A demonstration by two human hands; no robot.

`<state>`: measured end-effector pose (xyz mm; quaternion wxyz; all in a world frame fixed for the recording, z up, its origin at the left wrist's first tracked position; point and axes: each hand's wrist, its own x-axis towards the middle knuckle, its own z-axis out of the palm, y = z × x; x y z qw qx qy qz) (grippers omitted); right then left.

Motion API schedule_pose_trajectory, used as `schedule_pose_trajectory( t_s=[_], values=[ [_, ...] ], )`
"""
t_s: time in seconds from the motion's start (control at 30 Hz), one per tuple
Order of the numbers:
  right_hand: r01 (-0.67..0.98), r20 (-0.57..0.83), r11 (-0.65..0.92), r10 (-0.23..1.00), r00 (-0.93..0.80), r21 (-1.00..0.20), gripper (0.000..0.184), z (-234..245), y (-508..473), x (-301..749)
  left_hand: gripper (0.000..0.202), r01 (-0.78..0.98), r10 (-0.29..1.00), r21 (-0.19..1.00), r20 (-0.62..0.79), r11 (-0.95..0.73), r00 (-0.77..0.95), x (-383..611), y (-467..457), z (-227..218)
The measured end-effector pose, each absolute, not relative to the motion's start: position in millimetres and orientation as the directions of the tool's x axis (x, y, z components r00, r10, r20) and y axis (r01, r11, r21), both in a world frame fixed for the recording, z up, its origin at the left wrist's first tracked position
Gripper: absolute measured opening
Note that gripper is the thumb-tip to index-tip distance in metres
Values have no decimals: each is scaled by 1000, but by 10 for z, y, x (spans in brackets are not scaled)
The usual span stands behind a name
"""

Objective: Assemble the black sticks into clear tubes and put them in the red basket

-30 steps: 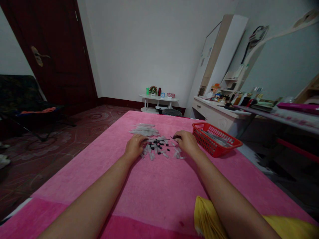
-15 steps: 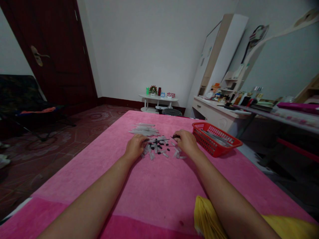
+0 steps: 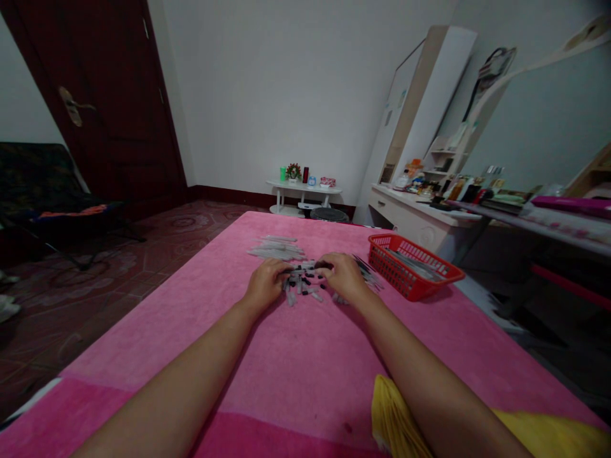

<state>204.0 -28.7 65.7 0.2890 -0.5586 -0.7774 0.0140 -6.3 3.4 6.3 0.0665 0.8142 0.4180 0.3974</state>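
My left hand (image 3: 266,280) is closed in a pinch on a slim pen tube (image 3: 300,270) over the pile. Facing it, my right hand (image 3: 342,277) is closed too, its fingertips at the tube's other end; what exactly they grip is partly hidden. Beneath and in front of both hands lie clear pen caps (image 3: 291,299) and small black plugs (image 3: 305,292), loosely scattered. Beyond my left hand is a stack of whitish clear pen barrels (image 3: 275,248). Thin dark pen refills (image 3: 368,272) lie just right of my right hand.
A red plastic basket (image 3: 413,286) holding long slim sticks stands at the right on the pink cloth (image 3: 286,369). Yellow fabric (image 3: 398,413) lies under my right forearm. Past the table are a small white stand (image 3: 305,187) and a cluttered dresser (image 3: 420,216).
My right hand has moved left and my left hand slightly right, so they are closer together. The dark refills beside the basket are now uncovered.
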Motion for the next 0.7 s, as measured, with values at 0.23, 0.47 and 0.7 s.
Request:
schedule_pose_trajectory(
  t_s=[0.23,0.47,0.7],
  values=[
    [874,439,310,889,-128,-373,20,587,-260,2089,22,440,815,756,573,-485,-86,-139,188,-32],
    [958,197,262,952,-236,-119,22,508,-303,2112,23,396,816,794,555,-462,-161,-174,235,-62],
    [967,120,251,962,-244,-47,18,492,-324,2101,19,515,742,616,668,-596,59,-156,231,-122]
  ],
)
